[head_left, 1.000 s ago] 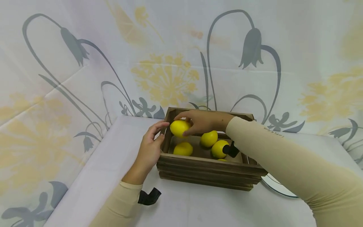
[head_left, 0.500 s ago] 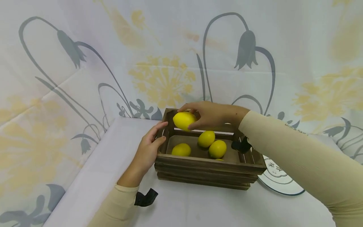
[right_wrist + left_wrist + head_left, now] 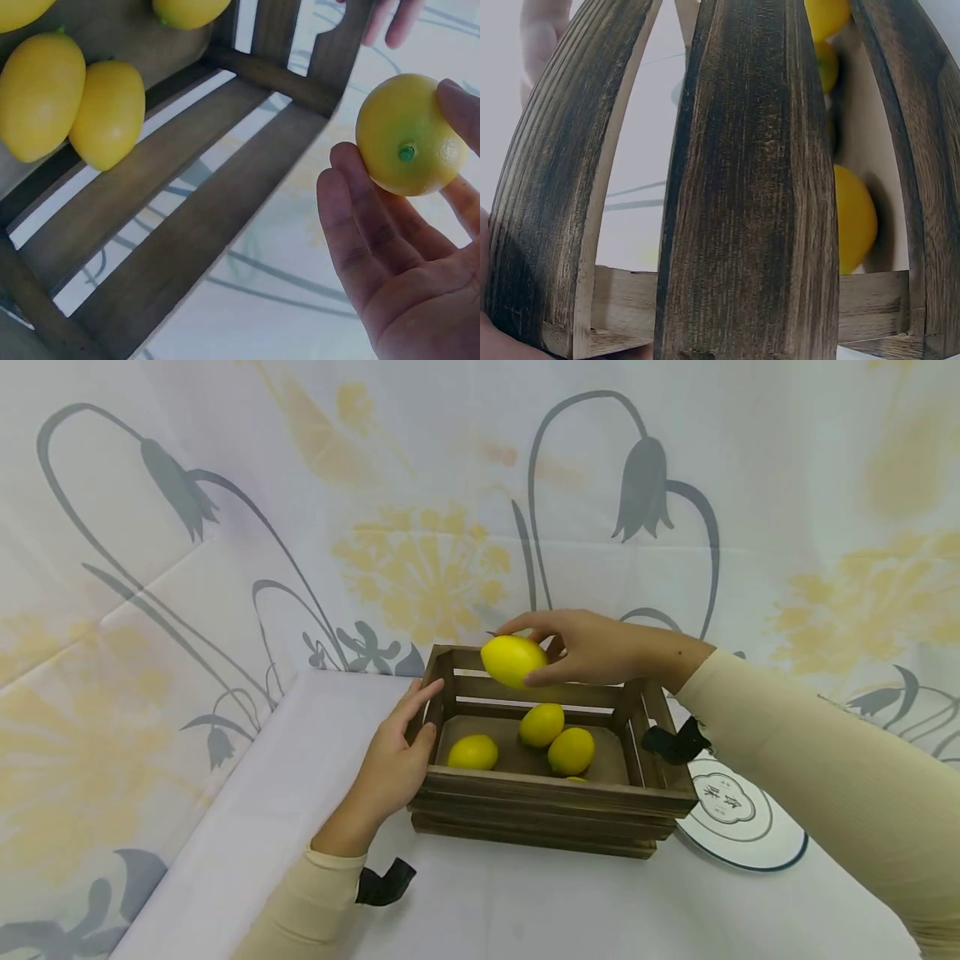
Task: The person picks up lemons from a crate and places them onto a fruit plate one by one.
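We see two big dark characters inside a flower-shaped line on the white plate, but we can't surely read them. Small dark marks run along the right sleeve, too blurry for us to read.

The right hand pinches a yellow lemon with its thumb and fingers, up above the back part of the brown wooden crate. The left hand rests on the crate's left end, thumb held away from nearly straight fingers.

Below the held lemon, we see room between it and the lemons on the crate's floor. The plate sits just beside the crate's right end. White cloth spreads out in front.
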### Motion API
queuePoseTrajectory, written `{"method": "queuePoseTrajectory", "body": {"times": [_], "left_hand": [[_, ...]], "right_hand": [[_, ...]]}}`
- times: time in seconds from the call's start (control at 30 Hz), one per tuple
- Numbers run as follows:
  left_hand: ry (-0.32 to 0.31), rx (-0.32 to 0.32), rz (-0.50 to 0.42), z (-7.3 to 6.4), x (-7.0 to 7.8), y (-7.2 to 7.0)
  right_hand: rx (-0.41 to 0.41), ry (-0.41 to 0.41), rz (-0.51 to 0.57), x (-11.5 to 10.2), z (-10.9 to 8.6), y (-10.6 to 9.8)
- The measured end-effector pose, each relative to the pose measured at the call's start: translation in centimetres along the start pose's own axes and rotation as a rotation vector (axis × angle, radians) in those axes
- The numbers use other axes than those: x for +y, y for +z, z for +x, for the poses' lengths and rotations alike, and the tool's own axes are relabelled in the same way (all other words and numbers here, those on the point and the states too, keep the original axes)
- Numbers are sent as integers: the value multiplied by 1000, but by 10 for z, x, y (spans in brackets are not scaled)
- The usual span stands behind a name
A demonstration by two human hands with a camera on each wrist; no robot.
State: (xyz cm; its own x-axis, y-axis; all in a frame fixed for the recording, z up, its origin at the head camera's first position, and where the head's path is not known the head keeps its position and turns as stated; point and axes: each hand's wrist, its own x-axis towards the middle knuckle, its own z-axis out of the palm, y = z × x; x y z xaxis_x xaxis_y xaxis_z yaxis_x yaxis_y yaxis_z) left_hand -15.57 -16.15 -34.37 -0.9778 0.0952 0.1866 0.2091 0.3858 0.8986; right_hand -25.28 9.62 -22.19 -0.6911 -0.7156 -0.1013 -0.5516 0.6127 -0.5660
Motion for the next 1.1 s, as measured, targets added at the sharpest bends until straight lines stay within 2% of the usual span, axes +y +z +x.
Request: {"method": "queuePoseTrajectory", "body": {"times": [0.13, 0.47, 1.1], "left_hand": [[-16, 5, -3, 0, 0, 0], [0, 24, 21, 2, -3, 2], [15, 33, 43, 2, -2, 4]], "right_hand": [[6, -16, 21, 4, -8, -1], [15, -18, 96, 18, -25, 3], [70, -41, 123, 31, -53, 7]]}}
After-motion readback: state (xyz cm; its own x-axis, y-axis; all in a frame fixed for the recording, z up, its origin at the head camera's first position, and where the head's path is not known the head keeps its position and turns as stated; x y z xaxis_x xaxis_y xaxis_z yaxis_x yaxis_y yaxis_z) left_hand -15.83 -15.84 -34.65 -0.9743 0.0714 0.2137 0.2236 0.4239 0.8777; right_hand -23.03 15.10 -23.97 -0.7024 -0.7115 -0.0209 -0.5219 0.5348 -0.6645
